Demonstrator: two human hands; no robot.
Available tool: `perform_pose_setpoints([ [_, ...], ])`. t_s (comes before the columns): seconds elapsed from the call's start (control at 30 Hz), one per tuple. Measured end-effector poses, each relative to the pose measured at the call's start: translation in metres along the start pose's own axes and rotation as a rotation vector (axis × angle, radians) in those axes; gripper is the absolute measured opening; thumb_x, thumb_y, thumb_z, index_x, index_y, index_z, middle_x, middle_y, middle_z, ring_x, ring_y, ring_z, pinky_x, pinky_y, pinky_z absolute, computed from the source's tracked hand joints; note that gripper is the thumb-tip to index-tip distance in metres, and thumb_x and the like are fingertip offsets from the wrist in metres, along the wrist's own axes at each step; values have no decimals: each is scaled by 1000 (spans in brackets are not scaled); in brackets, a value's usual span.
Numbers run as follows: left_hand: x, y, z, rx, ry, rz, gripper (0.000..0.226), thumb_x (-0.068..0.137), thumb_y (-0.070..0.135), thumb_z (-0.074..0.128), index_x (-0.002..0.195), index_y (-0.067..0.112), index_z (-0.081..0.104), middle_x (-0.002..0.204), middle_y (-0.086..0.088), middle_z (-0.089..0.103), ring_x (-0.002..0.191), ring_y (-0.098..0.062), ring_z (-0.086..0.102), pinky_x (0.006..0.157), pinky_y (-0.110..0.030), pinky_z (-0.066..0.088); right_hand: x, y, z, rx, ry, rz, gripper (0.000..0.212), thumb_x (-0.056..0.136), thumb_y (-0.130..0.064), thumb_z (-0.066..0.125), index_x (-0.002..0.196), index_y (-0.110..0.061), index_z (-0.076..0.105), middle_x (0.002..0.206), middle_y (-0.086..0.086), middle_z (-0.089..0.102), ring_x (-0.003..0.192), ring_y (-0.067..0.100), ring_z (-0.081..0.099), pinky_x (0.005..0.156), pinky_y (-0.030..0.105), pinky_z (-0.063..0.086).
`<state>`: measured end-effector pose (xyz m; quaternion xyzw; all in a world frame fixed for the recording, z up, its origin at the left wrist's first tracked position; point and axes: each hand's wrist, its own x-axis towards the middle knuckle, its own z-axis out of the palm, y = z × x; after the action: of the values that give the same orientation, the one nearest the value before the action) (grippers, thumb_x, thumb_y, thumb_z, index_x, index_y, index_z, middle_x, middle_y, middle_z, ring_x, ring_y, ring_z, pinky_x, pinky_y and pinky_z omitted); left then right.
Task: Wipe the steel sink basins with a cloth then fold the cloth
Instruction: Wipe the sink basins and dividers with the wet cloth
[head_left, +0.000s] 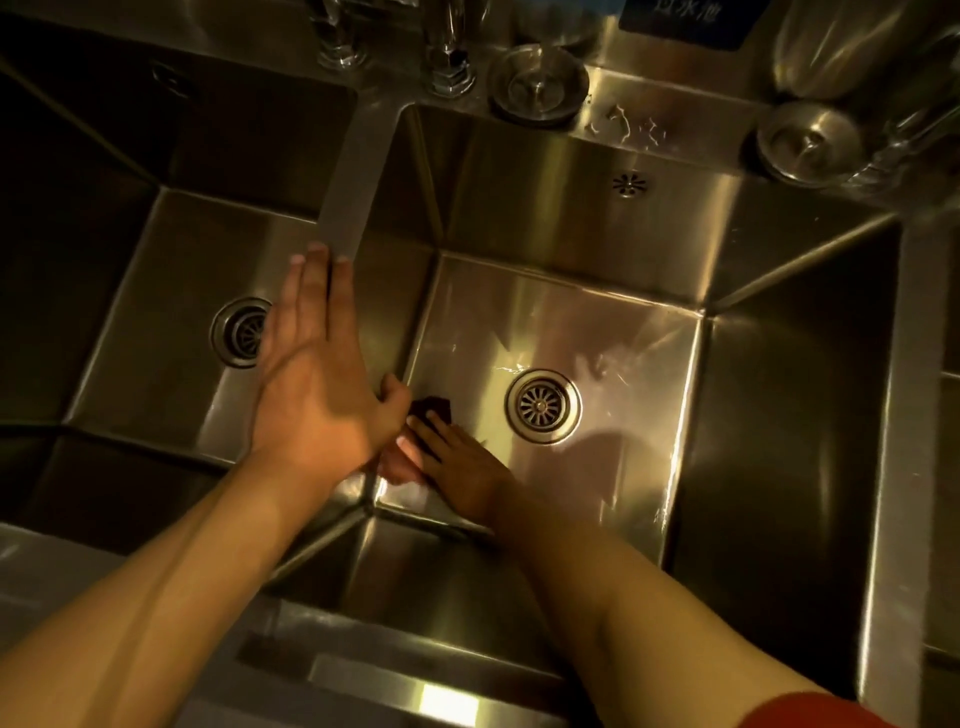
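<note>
Now right hand (465, 470) presses cloth (431, 415) (basin (550, 306) floor).

Dim, warm yellow-orange lighting. Strong glare lay on the right basin floor (561, 332) and on the front rim (447, 704); the left basin (171, 322) and frame corners fell into deep shadow. Straight steel edges bowed outward from wide-angle distortion. Detail appeared soft and smeared throughout.

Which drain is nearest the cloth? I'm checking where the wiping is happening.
The right basin's drain, just right of the dark cloth under the right hand; the left basin's drain lies beyond the divider.
</note>
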<state>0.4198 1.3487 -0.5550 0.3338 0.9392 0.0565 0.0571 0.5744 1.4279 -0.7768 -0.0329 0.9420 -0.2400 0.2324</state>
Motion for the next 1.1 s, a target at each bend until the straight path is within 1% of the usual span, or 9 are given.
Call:
perform_pose_setpoints([
  [0.1, 0, -1, 0, -23, 8, 18, 113, 76, 43, 72, 164, 15, 7, 173, -5, 3, 161, -20, -3, 128, -45, 12, 19, 14, -16, -7, 59, 85, 66, 109, -31, 38, 164, -24, 2, 171, 7, -8, 157, 33, -10, 128, 46, 5],
  [0.27, 0, 0, 1, -21, 27, 20, 112, 74, 47, 65, 164, 10, 11, 173, -11, 8, 161, -25, 2, 129, -41, 11, 16, 72, -60, 109, 263, 373, 68, 108, -37, 40, 164, -16, 7, 170, 15, -4, 157, 38, -3, 126, 45, 9],
  [0.47, 1, -1, 1, -12, 31, 21, 114, 72, 46, 70, 163, 10, 12, 171, -11, 10, 160, -28, 6, 128, -48, 19, -70, 145, -60, 179, 386, 748, 66, 109, -28, 39, 164, -18, 4, 170, 12, -9, 157, 33, -6, 126, 33, 8],
  [0.53, 0, -1, 0, -7, 31, 14, 113, 72, 47, 70, 163, 11, 13, 171, -11, 10, 160, -27, 5, 127, -49, 20, -101, 154, -52, 221, 403, 829, 67, 107, -25, 44, 164, -14, 11, 170, 16, -1, 157, 35, -1, 127, 39, 7],
  [0.63, 0, 1, -1, 15, 21, 4, 111, 76, 44, 72, 163, 11, 12, 171, -11, 9, 160, -26, 3, 127, -51, 22, -138, 150, -34, 135, 313, 944, 70, 106, -24, 41, 163, -9, 3, 168, 23, -2, 156, 41, 1, 126, 48, 7],
  [0.77, 1, 4, -5, 72, -27, 4, 110, 81, 45, 69, 164, 8, 7, 172, -14, 7, 160, -29, 2, 127, -51, 20, -174, 120, -3, 117, 263, 877, 76, 103, -23, 46, 162, -5, 2, 167, 26, -4, 155, 43, -2, 126, 50, 7],
  [0.9, 1, 4, -8, 60, -47, 15, 109, 81, 44, 68, 164, 7, 7, 172, -16, 6, 160, -30, 2, 127, -52, 18, -197, 98, 28, -22, -50, 744, 86, 105, -29, 48, 160, -16, -16, 167, 17, -23, 152, 44, -19, 127, 53, 9],
  [1.0, 1, 4, -9, 45, -59, 25, 109, 81, 43, 68, 164, 7, 7, 172, -15, 5, 160, -30, 2, 127, -52, 17, -192, 88, 29, -151, -236, 512, 79, 104, -18, 48, 163, -22, -4, 169, 14, -16, 154, 46, -12, 125, 55, 14],
  [1.1, 1, 3, -9, 25, -52, 27, 109, 81, 42, 69, 163, 6, 8, 172, -15, 6, 160, -30, 1, 126, -51, 17, -175, 76, 25, -242, -325, 210, 67, 102, -18, 51, 160, -23, 18, 169, 17, 6, 152, 49, 7, 121, 61, 20],
])
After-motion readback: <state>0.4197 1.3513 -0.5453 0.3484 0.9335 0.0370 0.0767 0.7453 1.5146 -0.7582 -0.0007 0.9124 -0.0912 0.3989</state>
